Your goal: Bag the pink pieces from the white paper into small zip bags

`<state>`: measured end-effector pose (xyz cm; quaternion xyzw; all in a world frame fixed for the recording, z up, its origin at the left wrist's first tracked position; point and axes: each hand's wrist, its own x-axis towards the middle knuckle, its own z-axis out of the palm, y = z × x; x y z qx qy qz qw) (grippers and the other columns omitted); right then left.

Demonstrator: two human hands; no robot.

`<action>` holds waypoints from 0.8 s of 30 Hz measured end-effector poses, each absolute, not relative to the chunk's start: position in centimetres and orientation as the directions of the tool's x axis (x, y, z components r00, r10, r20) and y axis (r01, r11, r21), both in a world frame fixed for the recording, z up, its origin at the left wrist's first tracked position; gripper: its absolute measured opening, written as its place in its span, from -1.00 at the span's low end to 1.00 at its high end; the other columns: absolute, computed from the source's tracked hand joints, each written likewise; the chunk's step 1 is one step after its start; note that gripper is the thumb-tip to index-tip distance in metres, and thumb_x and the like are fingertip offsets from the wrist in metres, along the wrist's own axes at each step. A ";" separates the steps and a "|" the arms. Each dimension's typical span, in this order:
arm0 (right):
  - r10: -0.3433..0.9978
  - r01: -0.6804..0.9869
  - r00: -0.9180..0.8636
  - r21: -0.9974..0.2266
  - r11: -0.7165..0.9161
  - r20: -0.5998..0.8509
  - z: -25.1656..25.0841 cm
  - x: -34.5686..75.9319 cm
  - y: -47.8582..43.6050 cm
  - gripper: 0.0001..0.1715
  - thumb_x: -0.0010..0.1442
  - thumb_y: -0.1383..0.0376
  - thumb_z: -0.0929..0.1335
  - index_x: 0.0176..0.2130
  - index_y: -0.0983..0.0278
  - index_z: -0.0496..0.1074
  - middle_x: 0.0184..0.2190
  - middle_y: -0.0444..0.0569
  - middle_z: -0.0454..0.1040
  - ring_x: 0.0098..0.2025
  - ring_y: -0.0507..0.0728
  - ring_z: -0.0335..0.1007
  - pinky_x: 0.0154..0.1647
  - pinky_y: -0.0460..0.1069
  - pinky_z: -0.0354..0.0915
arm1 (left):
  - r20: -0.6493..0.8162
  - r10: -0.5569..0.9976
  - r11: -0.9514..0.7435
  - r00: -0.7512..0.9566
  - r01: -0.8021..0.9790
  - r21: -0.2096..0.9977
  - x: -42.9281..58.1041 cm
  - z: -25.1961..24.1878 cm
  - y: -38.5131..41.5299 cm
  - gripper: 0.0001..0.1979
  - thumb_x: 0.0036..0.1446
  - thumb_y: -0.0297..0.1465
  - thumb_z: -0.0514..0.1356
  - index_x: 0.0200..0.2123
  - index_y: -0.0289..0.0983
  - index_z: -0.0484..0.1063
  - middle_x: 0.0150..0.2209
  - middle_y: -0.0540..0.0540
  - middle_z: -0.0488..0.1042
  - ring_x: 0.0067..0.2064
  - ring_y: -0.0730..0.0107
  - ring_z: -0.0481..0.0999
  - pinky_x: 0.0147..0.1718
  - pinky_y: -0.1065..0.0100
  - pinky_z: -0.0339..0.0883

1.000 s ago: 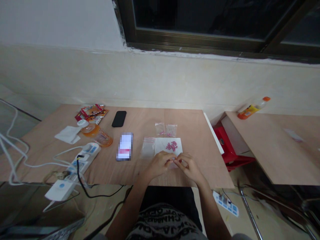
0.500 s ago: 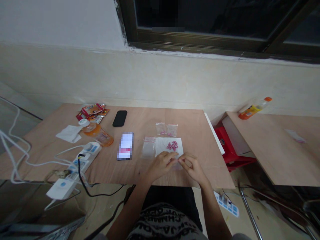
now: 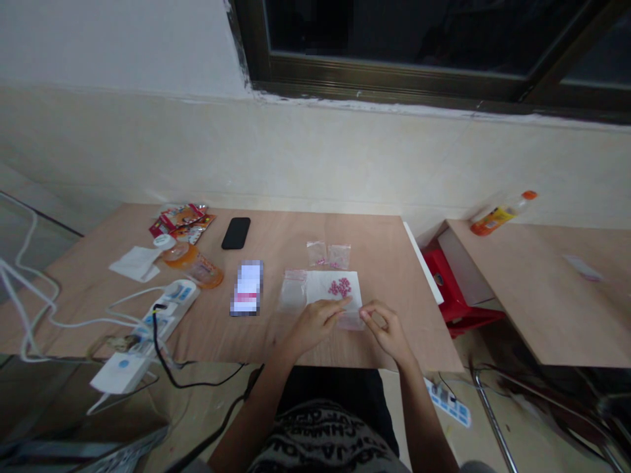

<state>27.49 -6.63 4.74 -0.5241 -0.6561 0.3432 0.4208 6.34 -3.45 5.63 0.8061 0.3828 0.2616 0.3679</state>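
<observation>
Lying near pink beads, a clear zip bag points wallward, long axis unclear; left grip parted, right grip together.

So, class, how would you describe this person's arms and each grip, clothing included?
The left grip and right grip are ungloved, with no watch or bracelet showing. Both forearms are bare, with no sleeve over them. The top is grey and black, printed with bold lettering.

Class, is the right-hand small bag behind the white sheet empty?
Not empty: the small bag shows pink pieces along its near edge.
</observation>
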 end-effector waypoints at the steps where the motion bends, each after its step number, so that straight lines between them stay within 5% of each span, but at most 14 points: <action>1: 0.978 0.397 -0.083 -0.894 0.209 0.192 4.6 27.6 -6.6 -0.68 0.28 0.10 0.31 -0.39 0.22 0.47 -0.40 -0.03 0.51 -0.29 0.16 0.44 -0.22 0.02 0.32 | 0.132 0.805 -0.438 0.578 0.430 0.789 6.3 5.6 -3.4 -0.58 0.31 -0.42 0.04 0.21 -0.08 0.29 0.03 -0.07 0.54 0.04 0.32 0.52 0.05 0.23 0.38; 6: 0.979 0.369 -0.026 -0.908 0.198 0.202 4.0 28.1 -6.4 -0.69 0.24 0.08 0.34 -0.39 0.22 0.50 -0.41 -0.02 0.53 -0.30 0.17 0.45 -0.24 0.03 0.34 | 0.112 0.808 -0.422 0.578 0.437 0.794 6.6 5.5 -3.4 -0.54 0.32 -0.44 0.00 0.26 -0.04 0.21 0.01 -0.08 0.55 0.02 0.30 0.53 0.01 0.21 0.39; 11: 0.984 0.280 0.051 -0.948 0.151 0.172 3.5 27.9 -6.2 -0.71 0.20 0.09 0.38 -0.42 0.22 0.51 -0.45 -0.05 0.53 -0.33 0.15 0.45 -0.26 0.01 0.35 | 0.136 0.866 -0.309 0.481 0.301 0.902 7.5 4.8 -3.4 -0.46 0.21 -0.32 0.19 0.25 -0.17 0.23 0.08 -0.13 0.51 0.12 0.26 0.46 0.13 0.19 0.30; 13: 0.983 0.248 0.075 -0.958 0.144 0.167 3.3 27.6 -6.0 -0.71 0.19 0.09 0.39 -0.42 0.23 0.50 -0.46 -0.05 0.53 -0.34 0.14 0.45 -0.27 0.00 0.35 | 0.079 0.874 -0.241 0.480 0.286 0.927 7.9 4.3 -3.4 -0.53 0.17 -0.30 0.23 0.15 -0.22 0.35 0.07 -0.14 0.51 0.09 0.25 0.48 0.09 0.21 0.33; 16: 0.967 0.221 0.179 -0.965 0.142 0.183 3.1 27.0 -5.4 -0.71 0.19 0.07 0.38 -0.39 0.23 0.49 -0.48 -0.06 0.51 -0.38 0.13 0.43 -0.28 0.00 0.34 | -0.047 0.863 -0.140 0.502 0.327 0.934 8.5 3.5 -3.7 -0.78 0.26 -0.32 0.12 -0.19 -0.28 0.52 -0.19 -0.09 0.62 -0.16 0.30 0.58 -0.12 0.29 0.42; 18: 0.950 0.209 0.251 -0.969 0.135 0.186 2.8 26.8 -4.8 -0.70 0.18 0.05 0.38 -0.37 0.24 0.47 -0.49 -0.06 0.49 -0.40 0.12 0.41 -0.30 0.00 0.33 | -0.092 0.860 -0.084 0.501 0.318 0.944 8.8 3.3 -3.9 -0.71 0.29 -0.33 0.04 -0.36 -0.30 0.51 -0.36 -0.06 0.61 -0.30 0.34 0.58 -0.24 0.35 0.42; 24: 0.976 0.035 0.203 -0.997 0.069 0.075 1.2 25.9 -3.3 -0.56 0.14 -0.05 0.38 -0.18 0.23 0.43 -0.50 -0.11 0.45 -0.43 0.11 0.37 -0.38 -0.03 0.29 | -0.077 0.914 0.001 0.398 0.188 0.982 8.9 2.6 -3.4 -0.69 0.25 -0.25 0.08 -0.42 -0.32 0.46 -0.45 -0.06 0.55 -0.38 0.35 0.56 -0.33 0.37 0.40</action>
